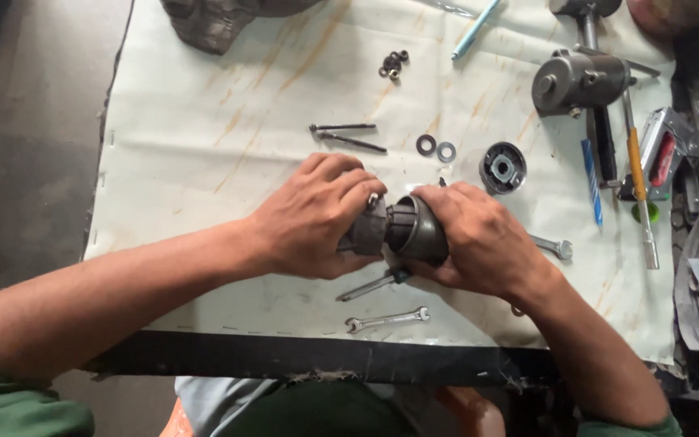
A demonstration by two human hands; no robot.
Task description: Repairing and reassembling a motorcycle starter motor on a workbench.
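Note:
My left hand (313,214) and my right hand (479,235) both grip a dark grey motor-like assembly (402,231) held just above the white sheet (204,146). The left hand wraps its ribbed left end; the right hand cups the rounded dome end. Much of the assembly is hidden by my fingers. A small spanner (387,320) and a screwdriver (374,285) lie right below my hands. Another spanner's head (558,248) pokes out past my right hand.
Two long bolts (345,136), two washers (435,148), several small nuts (393,64) and a round grey end cap (502,167) lie beyond my hands. A grey metal housing (578,81), screwdrivers (639,186) and other tools crowd the right side. The table's dark front edge (301,356) is near me.

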